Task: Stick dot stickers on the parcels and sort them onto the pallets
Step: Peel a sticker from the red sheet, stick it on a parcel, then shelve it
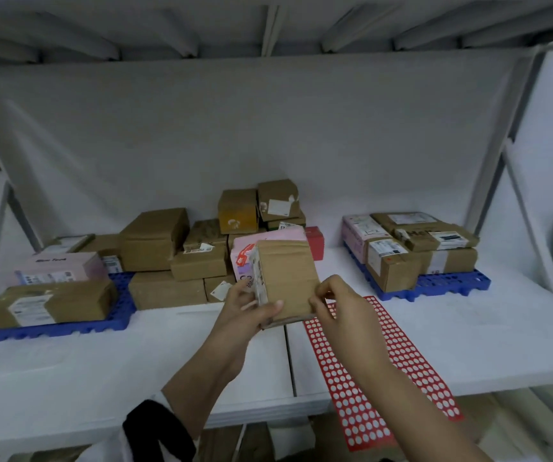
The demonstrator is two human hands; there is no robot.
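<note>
Parcel (290, 278) of plain brown cardboard was held upright just above the far end of the red sticker sheet (385, 361) on the counter (101, 361). Left hand (251, 308) gripped its labelled side, thumb across the front. Fingers (326, 290) of the right hand (345, 308) pinched its lower right edge; whether they held a dot could not be told. It looked light and stiff, best held by opposite side faces. Its label (259, 278) was too blurred to read.

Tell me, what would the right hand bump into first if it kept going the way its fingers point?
Most likely the brown parcel in the left hand; the right hand's fingertips sit at its right edge.
</note>
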